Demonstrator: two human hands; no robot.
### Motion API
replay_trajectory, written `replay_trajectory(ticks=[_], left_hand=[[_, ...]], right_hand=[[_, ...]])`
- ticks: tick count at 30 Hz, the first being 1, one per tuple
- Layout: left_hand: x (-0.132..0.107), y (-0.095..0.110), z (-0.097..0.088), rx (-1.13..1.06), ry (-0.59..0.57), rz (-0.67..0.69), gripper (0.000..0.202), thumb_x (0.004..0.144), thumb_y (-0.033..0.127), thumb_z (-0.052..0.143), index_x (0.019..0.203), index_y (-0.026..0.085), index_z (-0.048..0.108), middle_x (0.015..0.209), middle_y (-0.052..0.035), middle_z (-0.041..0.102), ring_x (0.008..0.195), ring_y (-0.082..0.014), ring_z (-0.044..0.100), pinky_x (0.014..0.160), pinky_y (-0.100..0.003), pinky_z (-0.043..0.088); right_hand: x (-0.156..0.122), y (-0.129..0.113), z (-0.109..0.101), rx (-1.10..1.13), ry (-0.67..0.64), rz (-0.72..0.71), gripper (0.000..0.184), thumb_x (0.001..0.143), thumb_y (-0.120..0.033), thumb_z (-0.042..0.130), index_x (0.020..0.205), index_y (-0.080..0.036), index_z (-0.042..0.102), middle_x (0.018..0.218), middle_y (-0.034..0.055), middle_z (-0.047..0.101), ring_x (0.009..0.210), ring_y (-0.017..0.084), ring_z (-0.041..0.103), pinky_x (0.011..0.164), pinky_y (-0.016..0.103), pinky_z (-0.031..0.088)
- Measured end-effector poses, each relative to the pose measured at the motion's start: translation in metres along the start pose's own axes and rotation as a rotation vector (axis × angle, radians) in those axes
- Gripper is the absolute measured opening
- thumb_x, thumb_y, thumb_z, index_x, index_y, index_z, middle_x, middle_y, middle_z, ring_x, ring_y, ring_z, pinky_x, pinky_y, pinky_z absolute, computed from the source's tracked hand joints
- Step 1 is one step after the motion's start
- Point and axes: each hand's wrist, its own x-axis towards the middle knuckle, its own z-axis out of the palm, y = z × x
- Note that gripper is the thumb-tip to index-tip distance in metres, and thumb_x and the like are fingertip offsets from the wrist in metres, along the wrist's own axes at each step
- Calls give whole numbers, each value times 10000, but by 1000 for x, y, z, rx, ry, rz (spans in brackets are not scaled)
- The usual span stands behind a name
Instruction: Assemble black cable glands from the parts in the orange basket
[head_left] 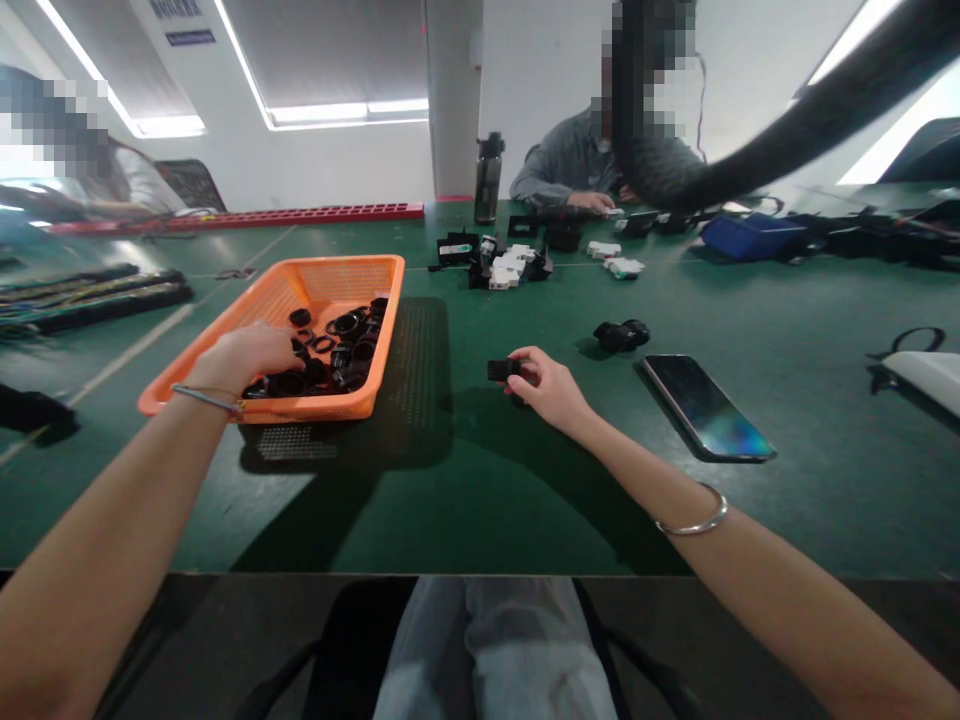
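My right hand [551,390] pinches a short black plastic fitting [502,370] between thumb and fingers, just above the green table. My left hand [251,358] reaches inside an orange plastic basket [388,340], its fingers bent down among black plastic parts [341,375]. Those fingertips are partly hidden, and what they grip cannot be made out. Several black rings and round caps lie in the basket around the hand. To the right of my right hand, a black double-ended fitting [622,335] rests on the table.
A phone [705,405] lies at right. Black and white connector pieces [510,265] are heaped ahead, near a dark bottle [488,178]. A thick black hose [720,180] hangs at upper right. Cable bundles [97,300] lie at left. Two other people sit across the table.
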Motion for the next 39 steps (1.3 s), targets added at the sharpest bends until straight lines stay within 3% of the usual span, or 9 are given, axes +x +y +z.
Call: replay_trajectory(ticks=[3, 7, 10, 13, 17, 23, 27, 35, 39], left_hand=[[4, 11, 2, 182, -57, -89, 321, 704, 419, 553, 902, 195, 668, 852, -111, 616, 950, -331, 553, 868, -464, 410], [11, 43, 2, 121, -71, 177, 445, 739, 449, 479, 1075, 211, 649, 1081, -137, 623, 1047, -323, 545, 915, -432, 399], [16, 61, 4, 41, -181, 335, 442, 730, 441, 488, 1067, 203, 646, 1084, -113, 649, 1016, -270, 574, 907, -375, 415], [18, 68, 7, 50, -226, 315, 379, 713, 398, 503, 984, 175, 647, 999, -107, 672, 906, -238, 611, 802, -319, 456], [18, 65, 4, 106, -262, 225, 340, 721, 400, 509, 922, 164, 648, 907, -86, 681, 780, -205, 621, 696, -279, 465], [20, 53, -6, 72, -355, 225, 539, 768, 402, 452, 1246, 174, 554, 1187, -76, 638, 1025, -203, 590, 864, -268, 443], [18, 48, -9, 87, -413, 191, 560, 770, 434, 446, 1258, 181, 555, 1239, -80, 615, 1081, -227, 570, 904, -292, 429], [22, 37, -2, -34, -278, 170, 616, 771, 446, 451, 1327, 181, 469, 1232, -91, 620, 1063, -224, 587, 883, -300, 455], [29, 22, -3, 85, -195, 44, 481, 779, 358, 393, 1166, 179, 615, 1148, -80, 670, 1024, -240, 608, 883, -317, 458]], right_hand=[[-1, -3, 0, -15, -6, 20, 245, 706, -294, 541, 925, -192, 503, 815, 62, 669, 753, 210, 649, 664, 354, 516], [-1, -6, -1, -32, -5, 33, 234, 704, -276, 543, 920, -195, 500, 791, 55, 670, 779, 214, 653, 724, 375, 509], [-1, -5, -1, -33, -4, 40, 227, 705, -263, 545, 916, -194, 502, 783, 51, 671, 793, 216, 658, 751, 381, 506], [-1, -3, -1, -25, -2, 27, 217, 709, -256, 553, 912, -195, 505, 775, 45, 675, 790, 214, 665, 758, 381, 510], [0, -1, 0, -32, 1, 9, 217, 714, -240, 560, 919, -191, 512, 784, 44, 681, 775, 211, 671, 760, 382, 514], [0, -3, 0, -56, 4, 3, 212, 714, -225, 561, 917, -187, 515, 787, 45, 682, 783, 212, 670, 772, 384, 508], [-1, -3, 0, -61, 6, 7, 222, 716, -227, 562, 929, -184, 520, 810, 56, 684, 776, 211, 669, 761, 380, 508], [-1, -1, 0, -91, 8, -14, 221, 719, -231, 562, 932, -182, 530, 801, 49, 684, 755, 202, 665, 746, 366, 501], [-1, 0, 0, -99, 15, -31, 218, 717, -236, 562, 926, -188, 528, 773, 38, 679, 737, 200, 662, 729, 359, 499]])
